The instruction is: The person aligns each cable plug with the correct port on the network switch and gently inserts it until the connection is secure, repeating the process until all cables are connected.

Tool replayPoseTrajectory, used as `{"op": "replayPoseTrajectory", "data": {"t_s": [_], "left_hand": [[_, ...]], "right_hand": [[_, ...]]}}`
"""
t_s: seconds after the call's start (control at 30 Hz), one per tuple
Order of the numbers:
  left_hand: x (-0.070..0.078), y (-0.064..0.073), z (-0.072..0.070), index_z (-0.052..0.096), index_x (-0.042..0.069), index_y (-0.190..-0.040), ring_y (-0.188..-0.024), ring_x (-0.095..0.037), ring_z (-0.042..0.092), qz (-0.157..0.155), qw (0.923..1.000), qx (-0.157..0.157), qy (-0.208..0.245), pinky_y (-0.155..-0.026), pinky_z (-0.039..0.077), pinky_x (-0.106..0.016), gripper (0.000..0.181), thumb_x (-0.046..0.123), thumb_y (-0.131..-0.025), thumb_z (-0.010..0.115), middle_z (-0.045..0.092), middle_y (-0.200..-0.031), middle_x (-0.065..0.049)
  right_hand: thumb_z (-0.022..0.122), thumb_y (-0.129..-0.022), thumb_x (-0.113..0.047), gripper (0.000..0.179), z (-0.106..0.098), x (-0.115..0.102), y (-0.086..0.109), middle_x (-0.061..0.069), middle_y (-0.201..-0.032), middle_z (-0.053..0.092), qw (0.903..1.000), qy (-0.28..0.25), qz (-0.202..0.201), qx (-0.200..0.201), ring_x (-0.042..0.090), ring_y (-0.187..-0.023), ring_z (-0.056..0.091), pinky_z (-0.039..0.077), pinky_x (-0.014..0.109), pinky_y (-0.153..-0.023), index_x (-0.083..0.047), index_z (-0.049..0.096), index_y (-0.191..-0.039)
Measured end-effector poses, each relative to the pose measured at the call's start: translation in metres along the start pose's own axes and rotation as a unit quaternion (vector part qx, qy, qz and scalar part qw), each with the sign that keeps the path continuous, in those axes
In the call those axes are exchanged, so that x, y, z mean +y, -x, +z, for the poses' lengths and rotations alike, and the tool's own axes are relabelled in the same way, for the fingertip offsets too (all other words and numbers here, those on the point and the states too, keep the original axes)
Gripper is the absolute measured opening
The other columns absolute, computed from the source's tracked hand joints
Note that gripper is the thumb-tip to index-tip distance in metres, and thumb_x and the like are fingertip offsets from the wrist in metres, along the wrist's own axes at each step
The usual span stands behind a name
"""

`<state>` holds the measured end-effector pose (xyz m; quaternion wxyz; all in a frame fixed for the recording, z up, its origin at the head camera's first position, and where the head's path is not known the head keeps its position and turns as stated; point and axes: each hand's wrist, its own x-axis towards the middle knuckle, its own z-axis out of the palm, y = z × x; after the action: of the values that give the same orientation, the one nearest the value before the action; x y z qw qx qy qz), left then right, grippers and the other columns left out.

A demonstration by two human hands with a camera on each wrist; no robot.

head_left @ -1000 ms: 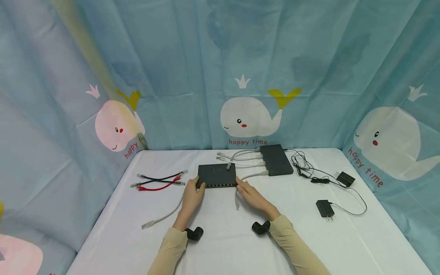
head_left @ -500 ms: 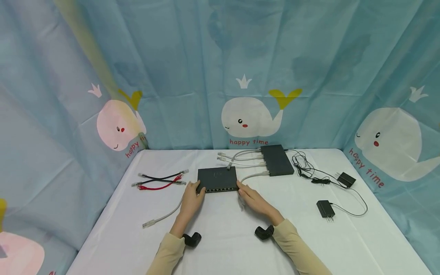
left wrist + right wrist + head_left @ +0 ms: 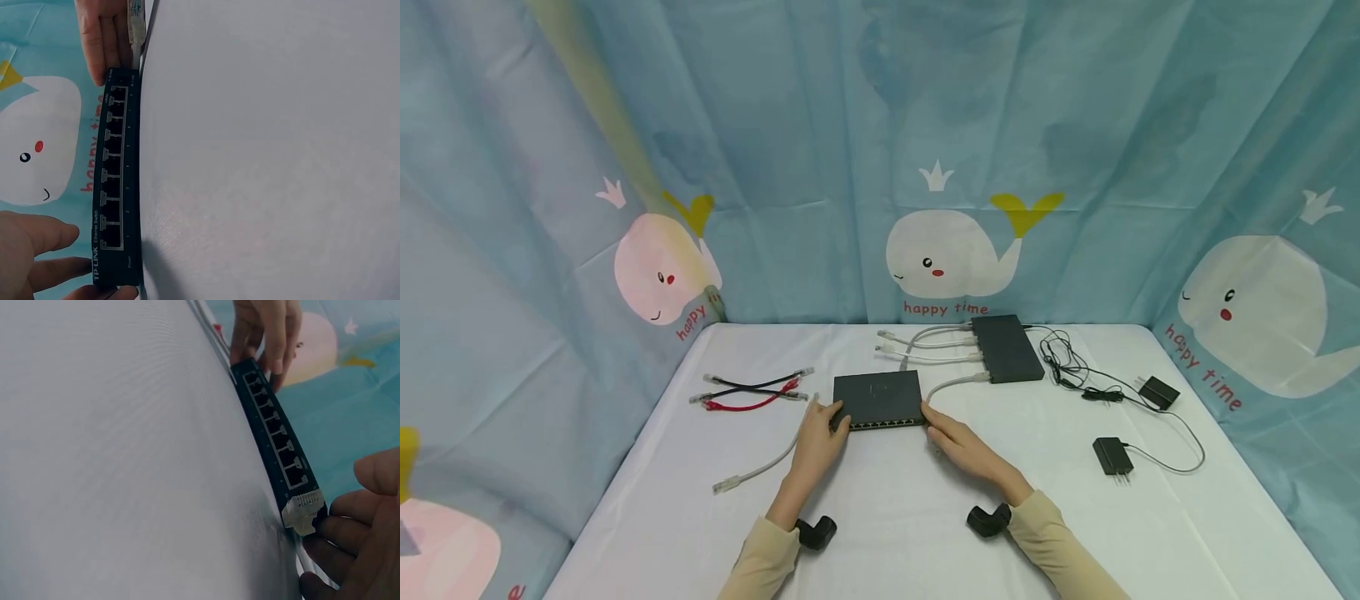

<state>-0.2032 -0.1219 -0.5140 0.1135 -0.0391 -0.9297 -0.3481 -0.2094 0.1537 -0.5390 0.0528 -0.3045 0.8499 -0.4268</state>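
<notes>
A flat black TP-LINK Ethernet switch (image 3: 878,398) lies on the table between both hands, its row of ports facing the wearer. My left hand (image 3: 817,439) grips its left end, the thumb near the front corner. Against the right end, my right hand (image 3: 967,450) rests with fairly straight fingers, its thumb apart from the switch in the right wrist view. A clear cable plug (image 3: 303,509) sits beside the right end, close to those fingers. This grey cable (image 3: 951,382) runs back to a second black box (image 3: 1007,348); its middle passes behind my right hand.
Two black cables and a red cable (image 3: 752,407) lie at the left. Another grey cable (image 3: 767,467) stretches beside my left hand. Pale cables (image 3: 928,358) come from the second box. Black power adapters (image 3: 1111,456) with thin leads lie at the right. A curtain (image 3: 775,167) hangs behind.
Both hands have drawn the switch toward the wearer, slightly to the right. The grey cable's plug end has become hidden behind my right hand in the head view.
</notes>
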Motion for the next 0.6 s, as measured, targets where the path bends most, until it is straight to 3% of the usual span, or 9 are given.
{"op": "replayPoseTrajectory", "data": {"t_s": [0.27,0.43,0.6], "left_hand": [[0.003,0.009,-0.001,0.059,-0.002,-0.121,-0.066,-0.011,0.045,-0.004,0.9998,-0.018,0.000,-0.058,0.040,-0.022,0.039,0.020,-0.089,0.062,0.052,-0.090,-0.011],[0.005,0.015,-0.003,0.058,-0.002,-0.122,-0.065,-0.010,0.043,-0.005,0.9997,-0.023,0.006,-0.057,0.039,-0.021,0.040,0.019,-0.089,0.063,0.050,-0.089,-0.009],[0.004,0.021,-0.003,0.059,-0.002,-0.122,-0.063,-0.009,0.043,-0.002,0.9996,-0.027,0.004,-0.055,0.039,-0.020,0.039,0.019,-0.089,0.063,0.050,-0.087,-0.008]], "right_hand": [[0.065,-0.088,-0.025,0.073,-0.002,-0.003,0.009,0.015,-0.149,0.028,0.9987,0.051,-0.010,0.000,0.030,-0.136,0.029,0.026,0.046,-0.108,-0.002,0.026,-0.145],[0.069,-0.083,-0.019,0.079,-0.002,-0.005,0.012,0.014,-0.150,0.027,0.9986,0.052,-0.007,-0.009,0.028,-0.137,0.028,0.026,0.044,-0.109,-0.002,0.025,-0.145],[0.070,-0.082,-0.014,0.077,-0.002,-0.007,0.016,0.016,-0.148,0.029,0.9966,0.075,-0.033,-0.008,0.030,-0.134,0.032,0.029,0.045,-0.106,0.002,0.026,-0.144]]}}
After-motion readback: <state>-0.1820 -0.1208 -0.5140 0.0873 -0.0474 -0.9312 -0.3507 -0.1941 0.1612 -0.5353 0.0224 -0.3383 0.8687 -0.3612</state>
